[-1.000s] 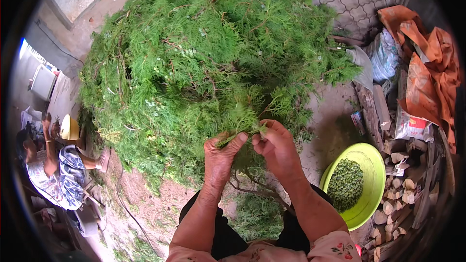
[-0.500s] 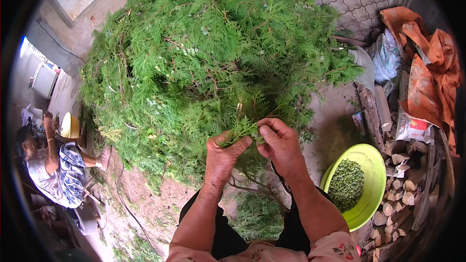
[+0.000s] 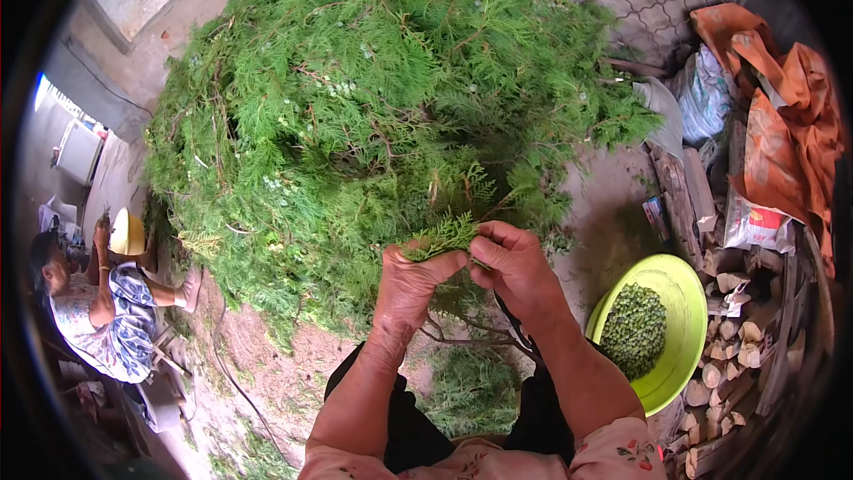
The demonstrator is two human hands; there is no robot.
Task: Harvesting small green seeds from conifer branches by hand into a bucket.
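Pinching a feathery green sprig (image 3: pixel 449 236) in the left hand (image 3: pixel 416 283), right over the near edge of a huge heap of cut branches (image 3: pixel 355 133). Also pinching with the right hand (image 3: pixel 515 268), thumb pressed in close by the sprig's end, but can't tell on what, tbh. Over to the right: a lime-yellow tub (image 3: pixel 686 320) of green berry-like bits (image 3: pixel 633 333), beside stacked firewood (image 3: pixel 729 378).

Left fingers (image 3: pixel 444 264) holding green sprig (image 3: pixel 450 233), right fingers (image 3: pixel 490 252) perhaps touching it, leafy branch heap (image 3: pixel 355 62), yellow-green basin (image 3: pixel 682 307)
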